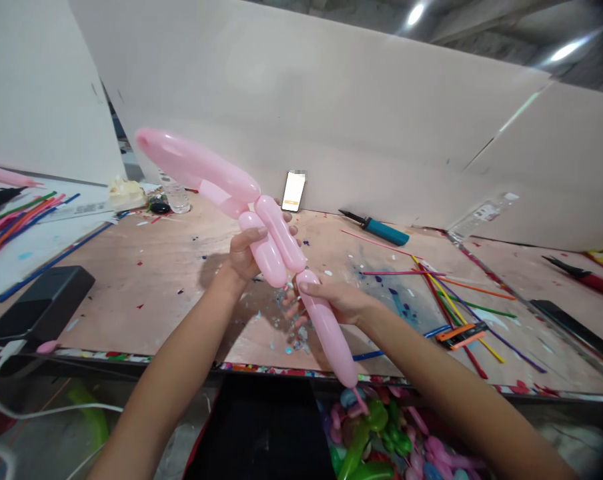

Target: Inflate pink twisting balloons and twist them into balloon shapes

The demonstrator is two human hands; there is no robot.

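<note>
A pink balloon (276, 237), twisted into several segments, slants across the middle of the view over the table. My left hand (246, 252) is wrapped round its middle, where two short segments lie side by side. Near the twist below them, my right hand (334, 301) grips the lower segment, thumb on top and fingers behind. One long segment reaches up to the left, and the lower one tapers to a thin tail beyond the table's front edge.
A lit phone (294, 191) leans against the white partition (331, 107). A teal pump (381, 230) and uninflated balloons (449, 297) lie right. A black box (44, 300) and a clear bottle (177, 197) stand left. Inflated balloons (381, 433) fill the space below the front edge.
</note>
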